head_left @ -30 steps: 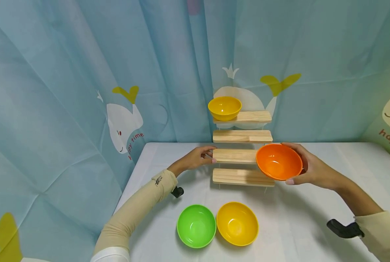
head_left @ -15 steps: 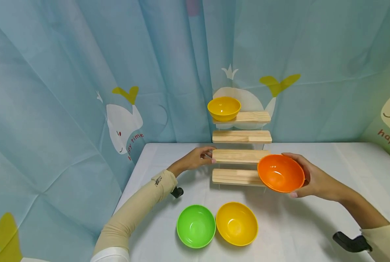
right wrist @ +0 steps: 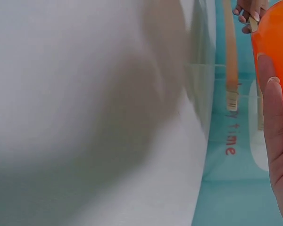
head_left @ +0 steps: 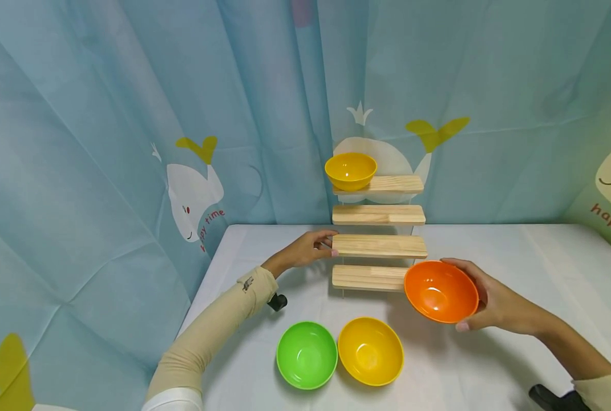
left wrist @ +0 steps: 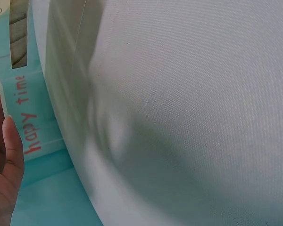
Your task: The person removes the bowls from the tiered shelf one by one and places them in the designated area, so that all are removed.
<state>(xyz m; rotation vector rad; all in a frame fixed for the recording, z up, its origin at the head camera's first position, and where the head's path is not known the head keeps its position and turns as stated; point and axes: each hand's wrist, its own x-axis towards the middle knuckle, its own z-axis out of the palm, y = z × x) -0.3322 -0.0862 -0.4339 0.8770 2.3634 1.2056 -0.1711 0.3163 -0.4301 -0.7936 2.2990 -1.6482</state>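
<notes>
In the head view my right hand (head_left: 495, 297) grips the right rim of an orange bowl (head_left: 441, 292), thumb in front and fingers behind. The bowl hangs tilted above the table, overlapping the right end of the lowest board. My left hand (head_left: 307, 249) pinches the left end of the second-lowest board of a stepped wooden display stand (head_left: 379, 246). The right wrist view shows the orange bowl (right wrist: 276, 42) by the fingers, with the left hand (right wrist: 250, 12) on a board beyond. Only part of the left hand (left wrist: 4, 174) shows in the left wrist view.
A yellow bowl (head_left: 351, 171) sits at the left of the top board. On the white table (head_left: 254, 365) a green bowl (head_left: 307, 355) and another yellow bowl (head_left: 371, 351) stand side by side in front of the stand. A blue curtain (head_left: 284, 114) hangs behind.
My right hand has lowered the orange bowl toward the front, from beside the second-lowest board to beside the lowest. The left hand has stayed at the stand.
</notes>
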